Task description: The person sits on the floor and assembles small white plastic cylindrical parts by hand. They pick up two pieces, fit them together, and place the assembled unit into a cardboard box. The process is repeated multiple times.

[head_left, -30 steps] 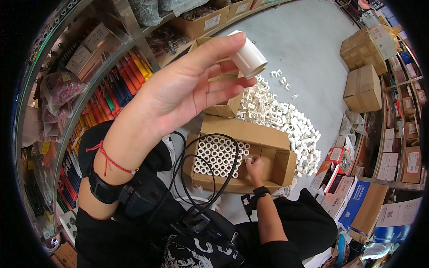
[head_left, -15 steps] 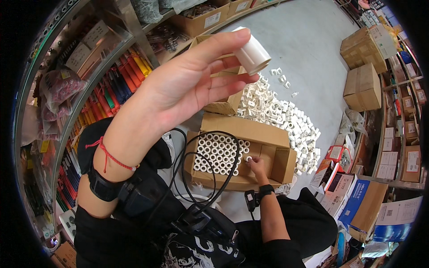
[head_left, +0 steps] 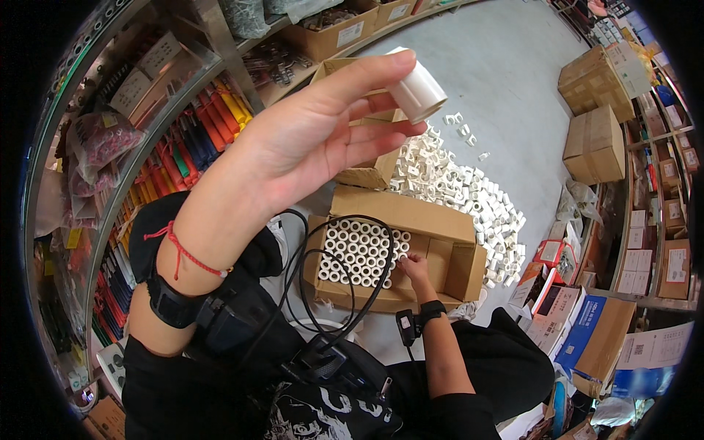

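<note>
My left hand [head_left: 330, 121] is raised close in front of me, pinching a white plastic pipe coupling [head_left: 419, 89] between thumb and fingers. Below it, an open cardboard box [head_left: 402, 207] holds rows of white couplings [head_left: 356, 253] standing on end, their round openings facing up. Inside this box my right hand [head_left: 415, 268] closes its fingers on another white coupling [head_left: 402, 257] at the right edge of the rows. The fingertips partly hide that piece. Black cables [head_left: 302, 257] loop over the box's left part.
Beyond the box, loose white fittings [head_left: 469, 194] lie heaped on the grey floor. Another open carton [head_left: 367, 172] stands behind my left hand. Shelving [head_left: 220, 44] with packed goods rises on the left. Cartons [head_left: 595, 143] and more shelves line the right.
My right hand has shifted slightly left with its coupling, up against the standing rows. My left hand holds its coupling almost still, a little further right.
</note>
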`<state>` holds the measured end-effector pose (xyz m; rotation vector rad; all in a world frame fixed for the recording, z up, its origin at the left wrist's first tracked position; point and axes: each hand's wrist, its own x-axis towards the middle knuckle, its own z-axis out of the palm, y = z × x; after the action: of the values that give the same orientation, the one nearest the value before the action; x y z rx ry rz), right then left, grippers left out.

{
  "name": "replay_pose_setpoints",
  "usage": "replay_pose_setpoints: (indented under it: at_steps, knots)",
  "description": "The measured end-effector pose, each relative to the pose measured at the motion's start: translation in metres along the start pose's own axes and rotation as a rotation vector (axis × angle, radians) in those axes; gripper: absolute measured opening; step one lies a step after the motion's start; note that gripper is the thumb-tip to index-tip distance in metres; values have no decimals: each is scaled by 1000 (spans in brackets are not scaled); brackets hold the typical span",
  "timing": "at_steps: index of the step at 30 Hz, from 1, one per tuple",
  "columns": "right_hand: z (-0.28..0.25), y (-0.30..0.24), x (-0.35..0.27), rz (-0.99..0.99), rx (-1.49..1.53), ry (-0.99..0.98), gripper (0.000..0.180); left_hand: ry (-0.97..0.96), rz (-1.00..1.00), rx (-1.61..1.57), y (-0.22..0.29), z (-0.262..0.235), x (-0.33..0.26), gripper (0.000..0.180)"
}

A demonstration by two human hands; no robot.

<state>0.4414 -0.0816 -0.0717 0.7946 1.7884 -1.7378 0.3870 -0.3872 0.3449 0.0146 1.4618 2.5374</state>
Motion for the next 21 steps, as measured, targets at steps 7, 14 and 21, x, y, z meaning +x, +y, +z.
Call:
replay_pose_setpoints:
  at_steps: [7,14,21]
  knots:
    - [-5,-16,-24,-45,-202,-138,26,-53,-48,-1,-7,16,6,63]
    - [-8,-152,-73,-237,-690,-397,30,-224,-280,-66,-18,54,17,53]
    - [2,-342,-277,-943,-330,-204,25,-631,-336,14,-38,82,21,50]
